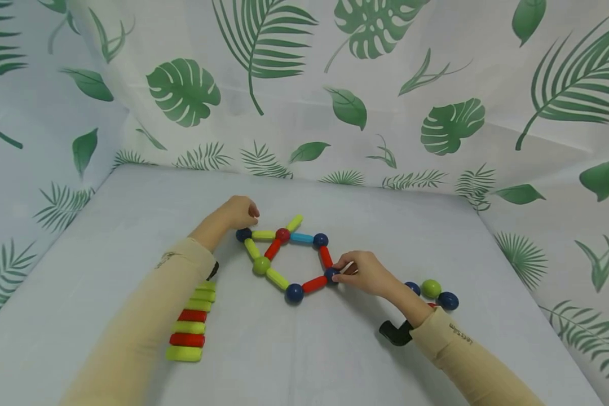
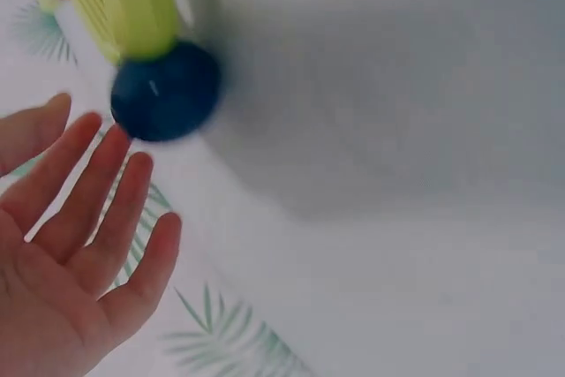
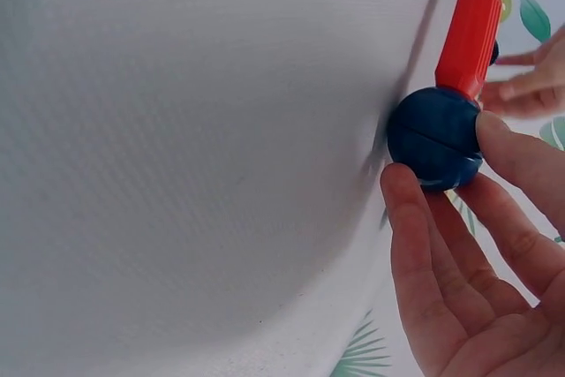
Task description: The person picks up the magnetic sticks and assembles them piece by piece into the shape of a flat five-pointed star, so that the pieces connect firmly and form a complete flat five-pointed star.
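A flat frame of toy rods and balls, seen in the head view, lies on the table. My right hand [image 1: 362,272] pinches the dark blue ball [image 3: 433,134] at its right corner, thumb and fingers round it. Red rods [image 1: 325,257] run from that ball. My left hand [image 1: 238,211] is just beyond the left dark blue ball [image 2: 166,93], its spread fingers beside it and gripping nothing. Lime rods [image 1: 264,234] join this ball to a red ball [image 1: 282,235] and a green ball [image 1: 261,265]. Off the red ball, another lime rod [image 1: 296,222] points backward.
Lime and red rods [image 1: 189,340] lie in a row beside my left forearm. Loose balls [image 1: 431,288] in blue and green sit behind my right wrist, partly hidden by it. A leaf-patterned cloth [image 1: 304,124] hangs behind the white table [image 1: 264,361].
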Demonstrator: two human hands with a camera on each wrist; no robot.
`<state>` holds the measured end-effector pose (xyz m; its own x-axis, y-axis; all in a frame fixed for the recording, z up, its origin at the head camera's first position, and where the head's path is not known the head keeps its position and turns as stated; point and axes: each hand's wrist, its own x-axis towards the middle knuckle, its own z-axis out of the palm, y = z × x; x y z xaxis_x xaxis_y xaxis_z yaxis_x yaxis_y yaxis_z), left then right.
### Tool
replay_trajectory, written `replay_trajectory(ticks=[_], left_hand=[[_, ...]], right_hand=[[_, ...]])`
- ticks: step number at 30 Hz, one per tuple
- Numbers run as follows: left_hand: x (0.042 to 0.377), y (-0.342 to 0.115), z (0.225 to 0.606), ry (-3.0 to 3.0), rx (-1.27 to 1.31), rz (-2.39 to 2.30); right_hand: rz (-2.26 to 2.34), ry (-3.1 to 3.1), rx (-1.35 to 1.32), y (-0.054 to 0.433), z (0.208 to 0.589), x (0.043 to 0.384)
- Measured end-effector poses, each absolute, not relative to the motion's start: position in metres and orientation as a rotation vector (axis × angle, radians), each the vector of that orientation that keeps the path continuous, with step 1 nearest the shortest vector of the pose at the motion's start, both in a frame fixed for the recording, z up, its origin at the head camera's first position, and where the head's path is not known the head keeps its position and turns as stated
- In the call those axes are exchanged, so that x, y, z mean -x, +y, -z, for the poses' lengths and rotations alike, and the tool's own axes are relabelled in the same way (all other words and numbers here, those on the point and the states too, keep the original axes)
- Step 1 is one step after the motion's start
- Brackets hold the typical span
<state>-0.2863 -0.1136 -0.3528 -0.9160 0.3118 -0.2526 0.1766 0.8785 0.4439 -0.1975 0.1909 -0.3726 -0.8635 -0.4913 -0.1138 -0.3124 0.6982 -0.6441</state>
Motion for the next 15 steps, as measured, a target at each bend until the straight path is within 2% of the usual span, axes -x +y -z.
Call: replay_trajectory(ticks=[6, 15], left_hand=[[0.278, -0.137, 0.35, 2.631, -0.387, -0.576], [0.264, -0.142, 0.35, 2.631, -0.44, -0.595]], right_hand=[[0.922, 2.629, 0.641, 0.191, 0.373, 0.199], [0.873, 2.669, 0.681, 0.194, 0.371, 0.202]])
